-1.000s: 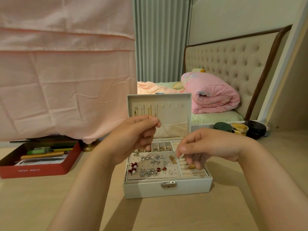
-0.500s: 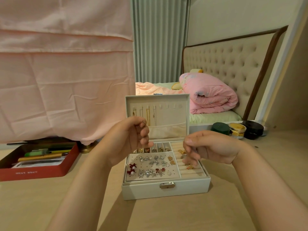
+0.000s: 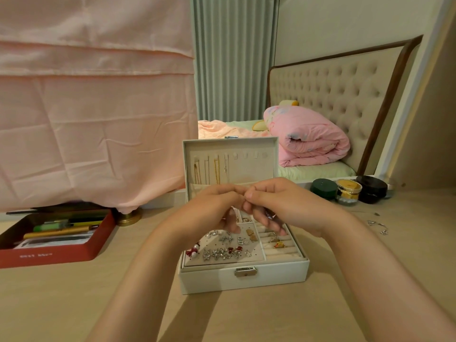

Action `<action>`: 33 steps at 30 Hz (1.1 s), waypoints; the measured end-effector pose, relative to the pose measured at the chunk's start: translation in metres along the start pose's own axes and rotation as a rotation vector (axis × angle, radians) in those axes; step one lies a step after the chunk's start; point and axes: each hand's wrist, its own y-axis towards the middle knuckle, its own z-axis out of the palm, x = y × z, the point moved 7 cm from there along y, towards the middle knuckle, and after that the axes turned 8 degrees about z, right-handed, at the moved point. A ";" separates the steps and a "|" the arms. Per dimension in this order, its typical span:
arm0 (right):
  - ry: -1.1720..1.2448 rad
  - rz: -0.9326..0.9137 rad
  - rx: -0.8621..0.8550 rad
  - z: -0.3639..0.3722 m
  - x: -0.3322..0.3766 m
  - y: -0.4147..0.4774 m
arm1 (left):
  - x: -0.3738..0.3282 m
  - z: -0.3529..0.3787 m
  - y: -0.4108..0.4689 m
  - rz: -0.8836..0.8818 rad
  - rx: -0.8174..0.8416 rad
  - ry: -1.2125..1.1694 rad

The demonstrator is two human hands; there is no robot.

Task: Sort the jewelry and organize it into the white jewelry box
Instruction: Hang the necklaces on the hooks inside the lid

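beige table (image 3: 74,304): white jewelry box (image 3: 271,277), red tin (image 3: 49,257), three jars (image 3: 348,191).

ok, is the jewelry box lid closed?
No, the lid of the white jewelry box stands upright, chains hanging inside it.

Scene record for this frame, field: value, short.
box: white jewelry box, lid open upright
lid: chains hang from left hooks
tray: earrings on left panel, rings in right slots
hands: left hand and right hand meet fingertips above box; held item unclear
loose: silver pieces lying right of box
other: red tin left; jars right
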 end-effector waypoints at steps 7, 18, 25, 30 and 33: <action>0.039 0.047 -0.050 -0.011 -0.007 0.004 | 0.001 -0.020 0.000 0.014 -0.053 0.279; 0.130 -0.057 -0.488 -0.057 0.002 0.061 | -0.012 -0.072 0.064 0.224 -0.492 0.474; 0.006 -0.049 -0.872 -0.081 0.006 0.105 | -0.003 -0.088 0.095 0.162 -0.680 0.536; -0.035 -0.016 -0.983 -0.081 -0.002 0.120 | 0.008 -0.089 0.105 0.110 -0.696 0.593; -0.022 0.020 -0.991 -0.081 -0.007 0.122 | 0.011 -0.088 0.106 0.103 -0.699 0.594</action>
